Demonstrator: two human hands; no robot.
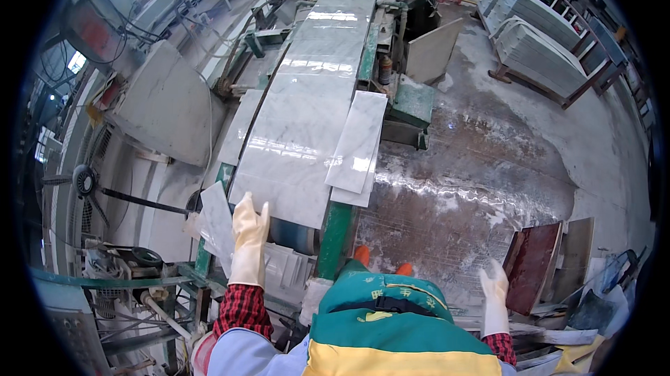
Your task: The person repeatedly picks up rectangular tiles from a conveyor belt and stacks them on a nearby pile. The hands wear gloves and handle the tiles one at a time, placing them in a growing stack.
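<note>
A long, glossy white-grey marble slab (296,125) runs away from me along a green-framed conveyor (337,233). At its near left corner is my left hand (250,231), in a cream rubber glove, its fingers and thumb apart; whether it touches the slab's edge I cannot tell. Beside that hand leans a narrow marble piece (218,219). Out to the right, my right hand (495,289), also gloved, hangs above the floor with its fingers apart and holds nothing. Two narrow marble strips (358,142) overlap on the slab's right edge.
Marble offcuts (285,268) are stacked under the conveyor's near end. A reddish-brown board (534,264) stands right of my right hand. The concrete floor (453,188) looks wet. Stacked slabs (541,51) rest on a rack at the far right. A black-handled wheel (85,181) stands left.
</note>
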